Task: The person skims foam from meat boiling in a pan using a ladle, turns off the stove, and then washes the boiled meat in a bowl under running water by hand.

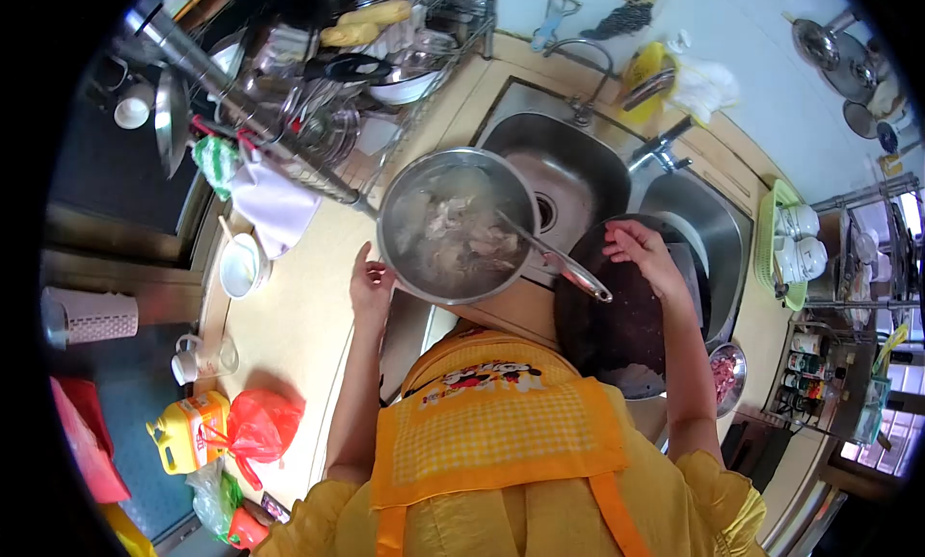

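Observation:
A round steel pot (387, 241) holds cloudy liquid with pieces of what looks like meat in it. A steel utensil (578, 276) leans in the pot, its handle sticking out over the rim to the right; its head is under the liquid. My left hand (371, 282) is at the pot's lower left side, fingers apart, by the rim; whether it touches is unclear. My right hand (638, 251) hovers over a large dark wok (617, 321), fingers loosely bent and apart, with nothing visible in them. The utensil handle lies left of that hand.
Behind the pot is a steel sink basin (568, 152) with a tap (660, 147); a second basin (689, 196) lies partly under the wok. Right of my forearm sits a metal bowl (738, 379) of red chopped food. A crowded dish rack (385, 66) and white cup (241, 268) stand left.

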The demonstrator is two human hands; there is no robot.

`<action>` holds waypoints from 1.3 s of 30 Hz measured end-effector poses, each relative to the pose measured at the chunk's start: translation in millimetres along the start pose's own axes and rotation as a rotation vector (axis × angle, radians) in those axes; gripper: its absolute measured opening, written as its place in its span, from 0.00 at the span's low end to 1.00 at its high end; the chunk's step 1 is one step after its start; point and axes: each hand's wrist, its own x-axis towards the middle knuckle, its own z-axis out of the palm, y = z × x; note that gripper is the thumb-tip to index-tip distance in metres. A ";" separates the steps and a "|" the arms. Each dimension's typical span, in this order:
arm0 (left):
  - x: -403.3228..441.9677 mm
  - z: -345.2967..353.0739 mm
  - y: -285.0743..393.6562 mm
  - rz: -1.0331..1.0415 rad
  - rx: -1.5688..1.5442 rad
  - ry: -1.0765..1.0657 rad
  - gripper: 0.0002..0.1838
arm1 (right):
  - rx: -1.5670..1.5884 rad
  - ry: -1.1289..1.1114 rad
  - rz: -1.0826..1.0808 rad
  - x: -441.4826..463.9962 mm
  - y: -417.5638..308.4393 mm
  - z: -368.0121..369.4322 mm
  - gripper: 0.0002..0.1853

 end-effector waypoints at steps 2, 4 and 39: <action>1.1 -0.5 -3.6 0.063 0.018 0.006 0.33 | -0.121 0.167 0.112 4.3 -15.8 -16.2 0.21; -0.9 -1.4 2.7 0.090 0.069 0.034 0.33 | -0.010 0.421 -0.008 29.6 6.0 -54.7 0.21; 115.6 311.7 221.6 -0.186 -0.948 -0.957 0.08 | 0.897 0.165 -0.112 169.7 13.6 -23.6 0.12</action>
